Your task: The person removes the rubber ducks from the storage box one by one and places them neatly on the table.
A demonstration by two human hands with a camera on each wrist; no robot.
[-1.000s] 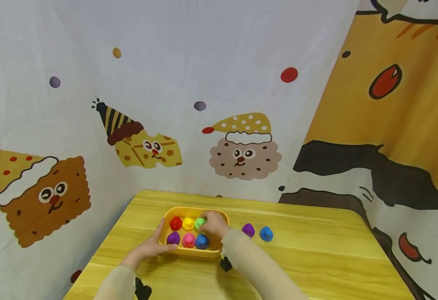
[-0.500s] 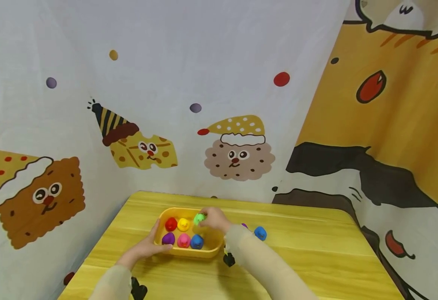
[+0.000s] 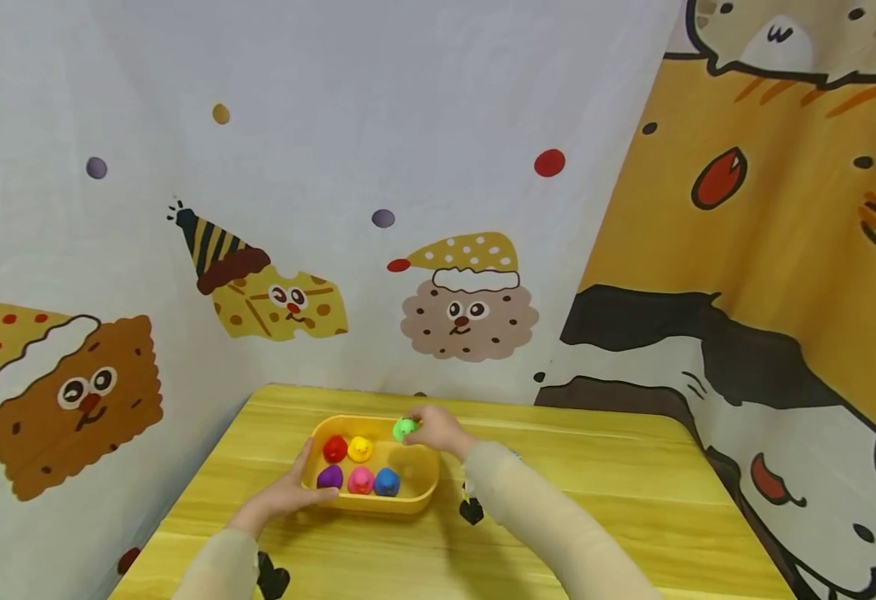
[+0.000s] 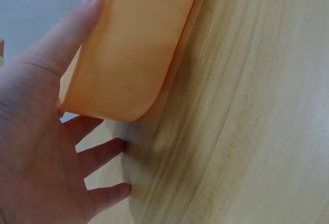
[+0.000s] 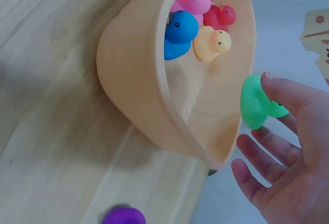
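A yellow plastic tub (image 3: pixel 373 504) holds red (image 3: pixel 335 449), yellow (image 3: pixel 360 450), purple (image 3: pixel 329 477), pink (image 3: pixel 361 480) and blue (image 3: pixel 387 482) rubber ducks. Thumb and fingers of my right hand (image 3: pixel 441 429) pinch a green rubber duck (image 5: pixel 253 103) at the tub's back right rim. My left hand (image 3: pixel 283 496) steadies the tub's left end. Its thumb lies straight along the front rim, with the other fingers at the left side. In the left wrist view, several fingers (image 4: pixel 103 154) stretch out beyond the tub's end, and the index finger is partly hidden.
The tub stands on a wood-grain table (image 3: pixel 595 500). Outside it lies a purple duck (image 5: pixel 125 216); a blue duck (image 3: pixel 515 454) is mostly hidden by the right sleeve. A cartoon-printed cloth (image 3: pixel 295 167) hangs behind the table.
My right hand has lifted the green duck from the back row and moved it toward the tub's back right rim. My left hand stays at the tub. The head view has shifted slightly right.
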